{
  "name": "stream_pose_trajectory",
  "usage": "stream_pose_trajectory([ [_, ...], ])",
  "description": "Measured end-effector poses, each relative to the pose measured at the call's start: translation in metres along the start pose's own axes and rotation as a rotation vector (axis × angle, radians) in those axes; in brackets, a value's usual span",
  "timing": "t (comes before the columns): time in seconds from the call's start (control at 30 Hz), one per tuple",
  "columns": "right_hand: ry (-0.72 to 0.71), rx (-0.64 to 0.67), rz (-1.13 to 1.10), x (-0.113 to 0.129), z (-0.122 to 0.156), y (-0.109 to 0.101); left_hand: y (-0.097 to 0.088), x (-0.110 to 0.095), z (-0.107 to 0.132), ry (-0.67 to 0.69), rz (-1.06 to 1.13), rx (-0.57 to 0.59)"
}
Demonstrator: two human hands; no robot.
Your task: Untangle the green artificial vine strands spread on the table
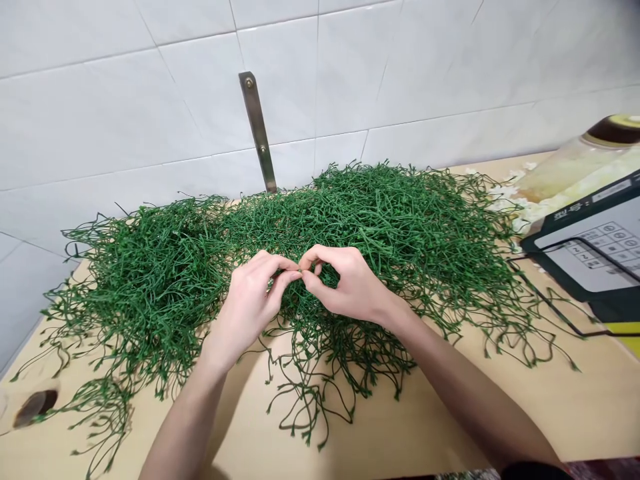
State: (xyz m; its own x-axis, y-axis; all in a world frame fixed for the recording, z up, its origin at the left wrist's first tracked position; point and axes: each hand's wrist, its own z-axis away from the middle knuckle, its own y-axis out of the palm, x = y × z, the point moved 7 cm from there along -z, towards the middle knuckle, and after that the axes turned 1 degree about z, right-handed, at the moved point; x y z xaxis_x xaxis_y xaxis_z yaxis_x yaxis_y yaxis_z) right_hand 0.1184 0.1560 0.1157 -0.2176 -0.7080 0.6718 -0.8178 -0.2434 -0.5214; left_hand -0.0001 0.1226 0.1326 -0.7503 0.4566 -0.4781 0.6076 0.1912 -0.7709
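A wide heap of thin green artificial plant strands (400, 227) lies spread across a light wooden table (410, 427). My left hand (253, 303) and my right hand (345, 283) meet over the middle of the heap, fingertips touching each other. Both hands are pinched on thin green strands between thumb and fingers. Loose strand ends hang toward the table's near edge below my hands.
A white tiled wall stands behind the table, with a metal bracket (259, 130) screwed to it. At the right lie a dark device with a keypad (595, 250), a clear plastic bag of pale material (565, 177) and black cables (555, 307). A dark knot (34, 405) marks the table's left.
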Motion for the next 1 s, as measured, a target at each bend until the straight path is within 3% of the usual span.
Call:
stream_pose_trajectory([
  [0.2, 0.055, 0.018, -0.104, -0.005, -0.002, 0.0, 0.008, 0.002, -0.001, -0.04, 0.049, 0.082],
  [0.33, 0.01, -0.004, -0.079, -0.005, 0.0, 0.002, 0.014, 0.001, -0.001, -0.032, 0.065, 0.159],
  [0.5, -0.141, 0.072, 0.053, 0.0, 0.002, 0.011, 0.018, 0.001, 0.001, 0.013, 0.001, 0.248],
  [0.7, -0.337, 0.105, 0.297, 0.01, 0.006, 0.016, 0.017, -0.001, 0.002, 0.074, -0.067, 0.238],
  [1.0, -0.429, 0.167, 0.569, 0.013, 0.009, 0.026, 0.018, 0.006, 0.0, 0.071, -0.108, 0.224],
])
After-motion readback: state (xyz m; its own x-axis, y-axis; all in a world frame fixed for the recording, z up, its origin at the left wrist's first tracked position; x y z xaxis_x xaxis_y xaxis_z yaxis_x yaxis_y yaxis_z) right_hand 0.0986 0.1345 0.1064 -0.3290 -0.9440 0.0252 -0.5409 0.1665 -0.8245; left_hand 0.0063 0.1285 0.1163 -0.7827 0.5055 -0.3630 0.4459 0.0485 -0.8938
